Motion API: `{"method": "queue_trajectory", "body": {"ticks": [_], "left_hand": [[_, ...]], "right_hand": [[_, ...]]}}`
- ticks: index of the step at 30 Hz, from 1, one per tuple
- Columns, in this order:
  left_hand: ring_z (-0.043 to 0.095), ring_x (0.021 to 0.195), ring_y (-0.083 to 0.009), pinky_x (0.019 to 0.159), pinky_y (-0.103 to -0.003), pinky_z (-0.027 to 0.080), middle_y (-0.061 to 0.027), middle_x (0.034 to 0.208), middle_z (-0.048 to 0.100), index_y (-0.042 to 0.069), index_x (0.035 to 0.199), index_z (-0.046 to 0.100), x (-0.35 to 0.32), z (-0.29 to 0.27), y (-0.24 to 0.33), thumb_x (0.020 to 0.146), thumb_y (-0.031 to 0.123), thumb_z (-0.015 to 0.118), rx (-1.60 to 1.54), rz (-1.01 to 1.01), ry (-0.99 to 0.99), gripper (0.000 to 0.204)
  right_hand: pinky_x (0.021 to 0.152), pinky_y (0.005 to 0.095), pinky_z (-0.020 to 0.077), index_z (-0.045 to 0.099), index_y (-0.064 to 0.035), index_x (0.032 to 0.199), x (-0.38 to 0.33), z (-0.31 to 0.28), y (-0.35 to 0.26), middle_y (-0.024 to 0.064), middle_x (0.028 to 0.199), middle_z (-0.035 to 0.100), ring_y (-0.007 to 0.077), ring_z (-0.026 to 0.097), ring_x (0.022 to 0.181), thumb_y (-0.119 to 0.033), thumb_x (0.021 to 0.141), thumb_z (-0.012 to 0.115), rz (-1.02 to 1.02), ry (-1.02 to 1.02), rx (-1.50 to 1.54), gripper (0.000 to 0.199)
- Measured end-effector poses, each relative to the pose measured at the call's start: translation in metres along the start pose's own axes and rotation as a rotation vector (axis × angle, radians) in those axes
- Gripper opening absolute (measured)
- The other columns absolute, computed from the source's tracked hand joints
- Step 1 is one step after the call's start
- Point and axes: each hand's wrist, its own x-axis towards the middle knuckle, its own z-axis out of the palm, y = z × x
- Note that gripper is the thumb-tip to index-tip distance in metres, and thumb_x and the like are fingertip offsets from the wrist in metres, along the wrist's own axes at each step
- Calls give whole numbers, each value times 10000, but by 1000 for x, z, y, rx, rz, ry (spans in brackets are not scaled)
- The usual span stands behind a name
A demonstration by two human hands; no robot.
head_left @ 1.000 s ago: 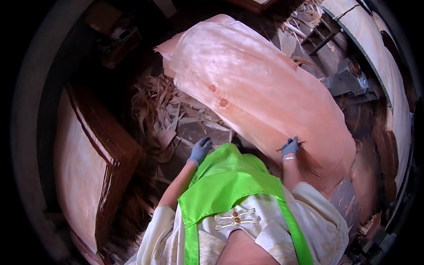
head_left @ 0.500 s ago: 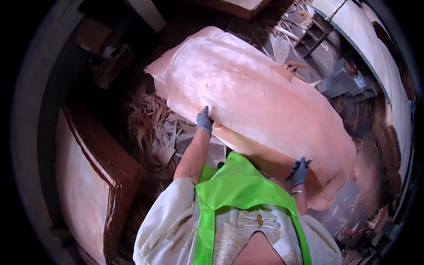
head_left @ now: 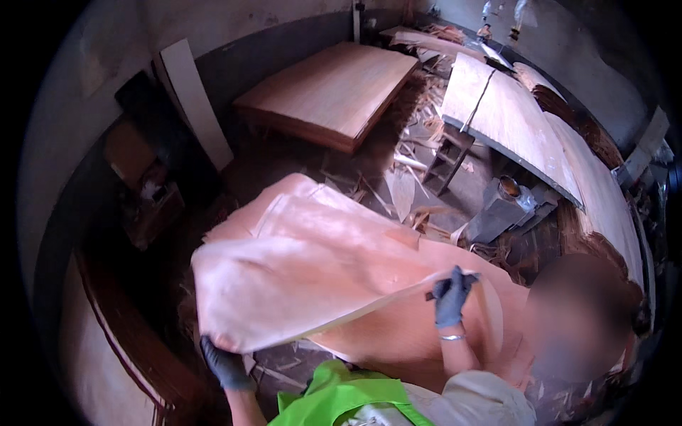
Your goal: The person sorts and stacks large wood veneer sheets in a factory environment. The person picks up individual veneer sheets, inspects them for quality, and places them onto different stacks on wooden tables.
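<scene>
A thin, pale pinkish wood veneer sheet point(head_left: 284, 284) hangs lifted between my two gloved hands, its near edge raised and its surface bowed. My left hand point(head_left: 226, 363), in a grey glove, pinches the sheet's near left corner. My right hand point(head_left: 451, 297), also gloved, with a bracelet at the wrist, is closed on the near edge farther right. Under the lifted sheet lie more veneer sheets point(head_left: 398, 334), pinker, spread in a loose pile. The left hand's fingertips are partly hidden by the sheet.
A large veneer stack point(head_left: 327, 92) stands beyond the pile. Another stack point(head_left: 117, 334) is at the left. Long sheets point(head_left: 511, 121) lie along the right, near a small wooden step rack point(head_left: 449, 160) and a grey metal box point(head_left: 497, 206). Veneer scraps litter the floor. A blurred person point(head_left: 579, 319) is at the right.
The view has tilted up toward the room. Both hands have lifted the top sheet's near edge off the pile; the left has moved left to its corner. A person has come into view at the right.
</scene>
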Motion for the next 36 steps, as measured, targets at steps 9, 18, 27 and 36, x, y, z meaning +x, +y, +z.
{"method": "queue_trajectory", "body": {"ticks": [9, 18, 27, 36], "left_hand": [[385, 1078, -257, 897, -413, 326, -106, 1154, 424, 51, 1156, 407, -128, -19, 166, 762, 392, 553, 62, 448, 543, 541], [410, 777, -122, 684, -291, 355, 3, 812, 444, 79, 849, 480, -248, -222, 248, 844, 205, 536, 132, 992, 963, 138], [381, 664, -19, 591, -205, 336, 87, 685, 437, 86, 693, 520, -325, -230, 296, 874, 121, 557, 180, 1377, 1468, 188], [437, 666, -28, 576, -213, 383, 66, 698, 492, 55, 761, 573, -385, -228, 325, 869, 56, 537, 186, 1608, 1953, 114]], "right_hand": [[540, 220, 360, 511, -128, 719, -133, 200, 50, -59, 698, 497, 27, 415, 630, -122, 835, 602, 184, -580, -82, 147], [577, 277, 439, 514, -78, 812, -270, 404, 96, 66, 758, 540, 130, 508, 690, -233, 869, 555, -422, -1052, -246, 170], [658, 306, 528, 548, -43, 1001, -536, 488, 173, 139, 933, 604, 190, 605, 837, -248, 836, 605, -901, -1561, -300, 269], [553, 270, 474, 523, -62, 939, -897, 527, 217, 90, 835, 550, 162, 552, 734, -282, 856, 559, -165, -2057, 343, 238]]}}
